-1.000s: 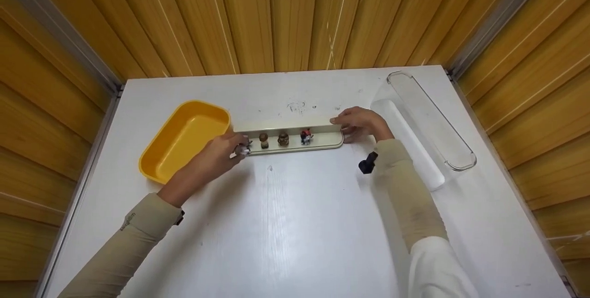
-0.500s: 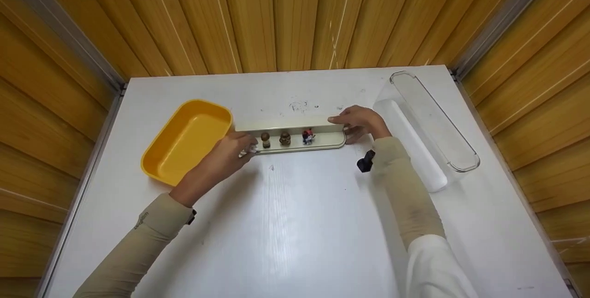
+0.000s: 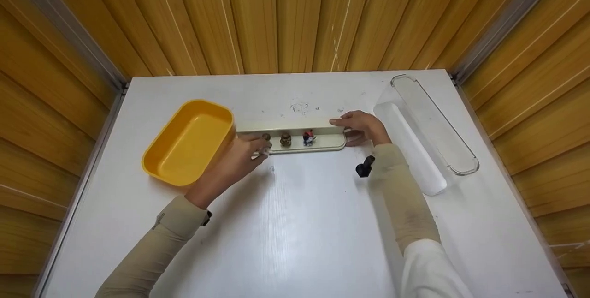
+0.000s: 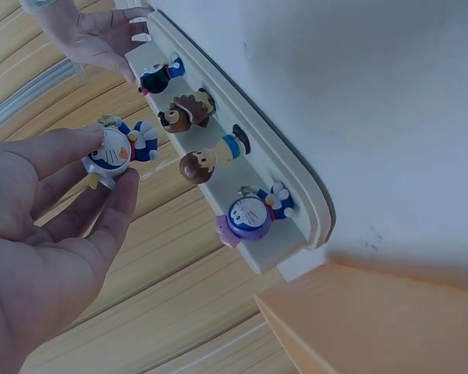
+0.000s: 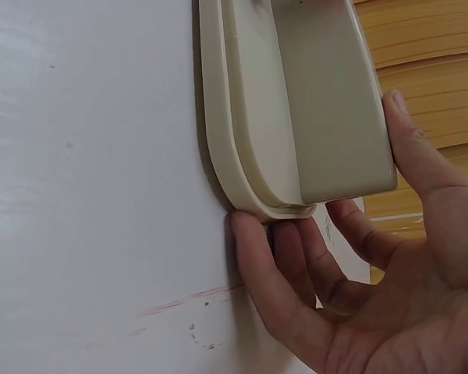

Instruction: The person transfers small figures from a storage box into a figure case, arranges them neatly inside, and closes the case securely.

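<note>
Over the last second the left hand (image 4: 47, 234) had drawn back a little from the cream tray (image 3: 322, 142) on the counter (image 3: 295, 224), its fingers (image 4: 113, 210) pinching a small blue cat figurine (image 4: 113, 152) lifted clear beside the four figurines left standing there. The right hand (image 5: 374, 273) had stayed at the tray's far end, fingers curled round its rim, steadying it. By appearance, one figurine had been removed, with the yellow bin (image 3: 189, 143) close by

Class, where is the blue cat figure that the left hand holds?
Left wrist view: the blue cat figure is pinched in the left hand, off the cream tray.
</note>
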A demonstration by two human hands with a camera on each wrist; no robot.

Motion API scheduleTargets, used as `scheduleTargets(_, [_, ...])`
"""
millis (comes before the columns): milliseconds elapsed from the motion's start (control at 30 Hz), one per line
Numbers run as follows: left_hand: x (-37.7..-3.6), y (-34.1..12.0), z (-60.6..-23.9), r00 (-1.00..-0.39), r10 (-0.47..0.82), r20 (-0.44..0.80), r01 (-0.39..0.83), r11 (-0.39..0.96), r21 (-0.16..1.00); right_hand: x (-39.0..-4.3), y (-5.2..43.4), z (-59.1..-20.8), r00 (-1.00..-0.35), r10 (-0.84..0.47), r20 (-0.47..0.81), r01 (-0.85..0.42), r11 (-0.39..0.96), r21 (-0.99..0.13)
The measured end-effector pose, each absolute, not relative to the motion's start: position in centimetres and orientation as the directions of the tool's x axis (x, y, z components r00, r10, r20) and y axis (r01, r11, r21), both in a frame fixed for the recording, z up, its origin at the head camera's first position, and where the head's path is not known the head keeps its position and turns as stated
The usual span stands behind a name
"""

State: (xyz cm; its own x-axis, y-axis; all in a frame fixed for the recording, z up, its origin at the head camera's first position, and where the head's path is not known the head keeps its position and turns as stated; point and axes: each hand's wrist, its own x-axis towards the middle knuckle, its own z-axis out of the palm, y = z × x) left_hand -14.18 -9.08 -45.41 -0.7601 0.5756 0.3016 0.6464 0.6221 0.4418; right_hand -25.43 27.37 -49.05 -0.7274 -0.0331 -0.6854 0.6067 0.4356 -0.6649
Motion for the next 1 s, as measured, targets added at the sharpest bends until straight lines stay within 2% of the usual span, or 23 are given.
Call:
scheduleTargets(200, [-14.6, -6.8, -45.5, -0.771, 0.577, 0.27, 0.614, 0.559, 0.557, -25.4, 27.4, -49.1, -0.746, -0.037, -0.665, 0.586, 0.439, -0.681])
scheduleTargets(567, [-15.2, -2.3, -45.7, -0.743, 0.614, 0.268, 0.633, 0.515, 0.578, -25.1, 27.6, -49.2, -0.74, -0.037, -0.672, 0.601, 0.412, -0.685])
scheduleTargets(1000, [-15.4, -0.2, -46.1, -0.738, 0.621, 0.263, 0.625, 0.483, 0.613, -25.1, 27.5, -49.3, -0.744, -0.036, -0.667, 0.589, 0.435, -0.681])
